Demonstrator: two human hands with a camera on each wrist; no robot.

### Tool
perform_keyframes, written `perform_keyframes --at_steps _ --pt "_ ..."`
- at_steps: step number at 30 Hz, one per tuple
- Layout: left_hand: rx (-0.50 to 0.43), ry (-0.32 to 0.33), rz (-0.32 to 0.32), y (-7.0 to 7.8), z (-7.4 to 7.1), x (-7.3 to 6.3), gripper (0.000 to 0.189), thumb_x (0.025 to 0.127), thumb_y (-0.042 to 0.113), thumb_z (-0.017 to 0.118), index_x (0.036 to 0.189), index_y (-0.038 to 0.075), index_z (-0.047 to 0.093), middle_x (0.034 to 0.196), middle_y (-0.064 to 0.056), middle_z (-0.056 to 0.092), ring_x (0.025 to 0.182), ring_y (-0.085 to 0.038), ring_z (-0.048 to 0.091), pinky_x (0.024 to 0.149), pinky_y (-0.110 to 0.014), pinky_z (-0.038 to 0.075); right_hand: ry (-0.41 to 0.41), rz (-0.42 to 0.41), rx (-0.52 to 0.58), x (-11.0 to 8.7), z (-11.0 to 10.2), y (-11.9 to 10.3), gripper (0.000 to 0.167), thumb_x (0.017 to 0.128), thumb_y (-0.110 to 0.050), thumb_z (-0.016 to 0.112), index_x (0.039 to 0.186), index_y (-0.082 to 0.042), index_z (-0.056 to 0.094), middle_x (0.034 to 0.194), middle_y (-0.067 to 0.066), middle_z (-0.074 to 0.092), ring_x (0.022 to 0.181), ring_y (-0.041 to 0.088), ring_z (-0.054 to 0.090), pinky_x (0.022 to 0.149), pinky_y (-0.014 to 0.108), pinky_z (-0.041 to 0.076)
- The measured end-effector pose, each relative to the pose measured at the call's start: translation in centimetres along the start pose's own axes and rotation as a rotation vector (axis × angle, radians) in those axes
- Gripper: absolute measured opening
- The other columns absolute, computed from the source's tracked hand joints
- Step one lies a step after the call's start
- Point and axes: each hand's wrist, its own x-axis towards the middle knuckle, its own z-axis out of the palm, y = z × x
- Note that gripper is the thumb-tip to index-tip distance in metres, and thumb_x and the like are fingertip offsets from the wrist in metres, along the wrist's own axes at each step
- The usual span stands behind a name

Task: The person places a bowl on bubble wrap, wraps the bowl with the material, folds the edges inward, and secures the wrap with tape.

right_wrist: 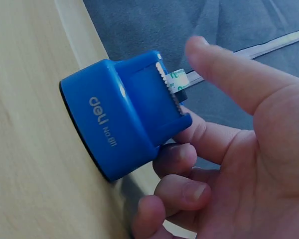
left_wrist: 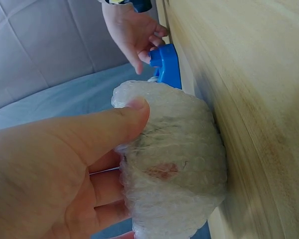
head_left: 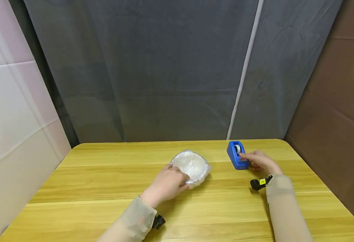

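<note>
A round bowl (head_left: 192, 164) wrapped in bubble wrap rests on the wooden table. My left hand (head_left: 168, 183) grips its near left edge; in the left wrist view the thumb (left_wrist: 132, 117) presses on the bubble wrap, through which a reddish mark shows. On the right stands a blue tape dispenser (right_wrist: 107, 124), its roll of tape (head_left: 238, 149) visible from above. At its cutter end is my right hand (head_left: 260, 160), thumb raised away and index finger behind the dispenser's edge. A short tape end (right_wrist: 178, 81) sticks out past the serrated cutter.
The wooden table (head_left: 104, 188) has rounded far corners. A dark grey curtain (head_left: 165, 74) hangs behind it, with a pale strip running down. White fabric (head_left: 16, 101) borders the left and a brown panel (head_left: 340, 117) the right. Small black cameras sit at both wrists.
</note>
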Motion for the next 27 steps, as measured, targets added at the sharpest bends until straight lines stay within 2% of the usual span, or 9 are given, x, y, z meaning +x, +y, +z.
perform_keyframes --at_steps 4,8,12,15,19,23,27 --pt "0.002 -0.003 -0.001 0.0 0.0 0.0 0.017 0.088 0.038 0.069 0.089 0.021 0.073 0.087 0.007 0.071 0.094 -0.020 0.064 0.103 -0.052 0.039 -0.032 -0.019 -0.032 0.1 0.1 0.2 0.042 0.091 -0.036 0.066 0.103 0.004 0.066 0.060 -0.004 0.038 0.055 0.012 0.038 0.055 0.025 0.039" --pt "0.012 0.002 0.002 0.0 0.0 0.0 0.017 0.088 0.038 0.069 0.086 0.021 0.071 0.084 0.007 0.070 0.093 -0.020 0.064 0.103 -0.052 0.039 -0.097 -0.084 -0.026 0.3 0.1 0.5 0.044 0.090 -0.026 0.068 0.120 0.006 0.062 0.079 -0.002 0.051 0.066 0.015 0.043 0.058 0.025 0.038" --pt "0.013 0.005 0.007 0.0 0.0 0.1 0.016 0.088 0.038 0.069 0.084 0.022 0.070 0.082 0.008 0.069 0.091 -0.020 0.064 0.103 -0.053 0.040 -0.113 -0.137 0.030 0.5 0.1 1.0 0.034 0.090 -0.017 0.068 0.116 0.005 0.062 0.097 0.003 0.055 0.073 0.015 0.047 0.062 0.026 0.042" --pt "0.011 0.005 0.008 0.0 0.0 0.1 0.016 0.088 0.037 0.069 0.082 0.022 0.069 0.081 0.009 0.069 0.090 -0.020 0.064 0.102 -0.053 0.040 -0.110 -0.193 0.073 0.6 0.1 1.6 0.027 0.089 -0.010 0.067 0.111 0.006 0.062 0.099 0.006 0.057 0.071 0.015 0.049 0.062 0.025 0.046" --pt "0.008 0.003 0.011 0.1 0.0 0.1 0.016 0.088 0.037 0.069 0.083 0.021 0.069 0.081 0.008 0.069 0.090 -0.020 0.064 0.102 -0.053 0.040 -0.099 -0.239 0.130 0.4 0.2 2.7 0.026 0.088 -0.003 0.066 0.113 0.005 0.062 0.096 0.006 0.057 0.072 0.015 0.051 0.063 0.025 0.047" --pt "0.007 0.010 0.016 0.0 -0.1 0.1 0.017 0.088 0.037 0.070 0.083 0.021 0.070 0.081 0.008 0.069 0.089 -0.020 0.064 0.102 -0.053 0.040 -0.071 -0.233 0.202 0.4 0.3 3.5 0.026 0.089 -0.006 0.067 0.115 -0.003 0.068 0.093 0.003 0.059 0.076 0.014 0.053 0.065 0.024 0.048" --pt "0.009 0.014 0.017 0.0 -0.2 0.1 0.017 0.088 0.036 0.070 0.082 0.020 0.069 0.080 0.008 0.068 0.088 -0.020 0.064 0.101 -0.052 0.041 -0.047 -0.245 0.251 0.5 0.5 3.8 0.024 0.089 -0.007 0.069 0.112 -0.011 0.072 0.100 0.000 0.061 0.083 0.013 0.053 0.071 0.023 0.049"
